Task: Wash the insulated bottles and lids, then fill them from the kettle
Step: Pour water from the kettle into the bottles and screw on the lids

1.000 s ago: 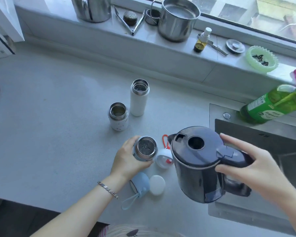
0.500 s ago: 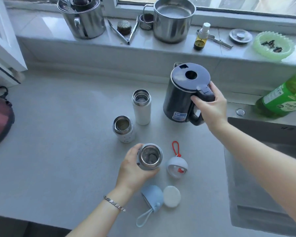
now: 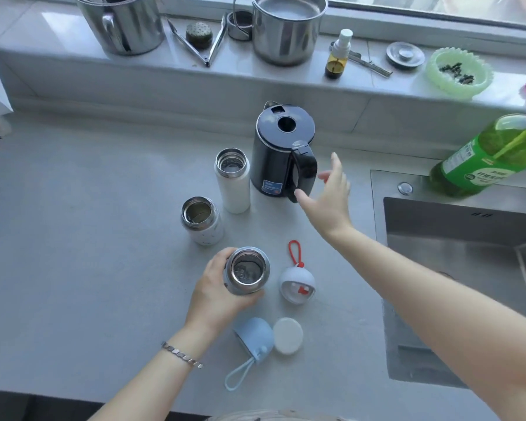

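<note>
Right hand (image 3: 328, 192): fingers spread, released, just right of kettle (image 3: 281, 153) handle.
Left hand (image 3: 216, 294): fingers grasping near bottle (image 3: 246, 270).
Near bottle: upright, mouth up.

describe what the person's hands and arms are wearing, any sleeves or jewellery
No sleeves or gloves show. The left hand has a thin silver bracelet of small flat links at its wrist. The right hand wears nothing visible.

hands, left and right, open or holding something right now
Left hand: grips the short grey steel-mouthed insulated bottle.
Right hand: open, empty, fingers spread beside the black plastic kettle.
</note>
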Motion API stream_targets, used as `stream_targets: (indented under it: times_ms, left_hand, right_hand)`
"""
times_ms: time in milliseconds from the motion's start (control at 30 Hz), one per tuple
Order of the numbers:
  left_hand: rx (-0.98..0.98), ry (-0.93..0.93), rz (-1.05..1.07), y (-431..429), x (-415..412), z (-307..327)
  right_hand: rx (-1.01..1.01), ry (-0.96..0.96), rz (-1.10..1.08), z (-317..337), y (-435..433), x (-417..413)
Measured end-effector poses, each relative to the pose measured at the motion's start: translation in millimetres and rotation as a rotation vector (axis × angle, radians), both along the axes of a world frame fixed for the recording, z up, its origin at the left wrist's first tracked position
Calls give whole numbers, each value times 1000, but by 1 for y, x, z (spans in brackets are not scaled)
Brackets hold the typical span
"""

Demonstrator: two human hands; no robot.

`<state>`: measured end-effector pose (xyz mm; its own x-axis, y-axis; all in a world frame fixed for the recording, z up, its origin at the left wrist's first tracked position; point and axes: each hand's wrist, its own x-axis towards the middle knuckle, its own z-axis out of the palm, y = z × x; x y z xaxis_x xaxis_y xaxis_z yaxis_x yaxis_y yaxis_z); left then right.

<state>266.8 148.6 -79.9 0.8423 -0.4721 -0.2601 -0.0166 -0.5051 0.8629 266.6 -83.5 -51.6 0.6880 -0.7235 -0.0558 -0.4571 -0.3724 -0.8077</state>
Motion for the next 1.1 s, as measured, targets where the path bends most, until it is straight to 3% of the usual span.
stream_targets:
  times_ms: [67, 133, 267, 367, 433, 633, 833, 967, 1100]
  left_hand:
    - [16, 2, -19, 0, -1, 0]
    - [43, 7, -55, 4, -3, 1]
    - [71, 31, -62, 22, -15, 8]
    - [90, 7, -4, 41, -24, 13]
    - [86, 5, 33, 53, -29, 16]
    - [87, 12, 118, 78, -38, 16]
    - [39, -14, 168, 78, -34, 17]
    - [54, 28, 8, 57, -23, 11]
    - [75, 118, -153, 28, -7, -5]
  right_hand:
    - [-179, -136, 75, -1, 29, -49]
    - [-255, -152, 232, -12, 54, -98]
    - [-75, 160, 805, -36, 93, -143]
    - [-184, 323, 1013, -50, 114, -142]
    - [-269, 379, 1040, -56, 124, -137]
    - [-373, 281, 968, -68, 135, -132]
    - [-62, 133, 724, -34, 109, -158]
    - [11, 129, 609, 21, 68, -166]
    - [-83, 216, 727, 67, 50, -140]
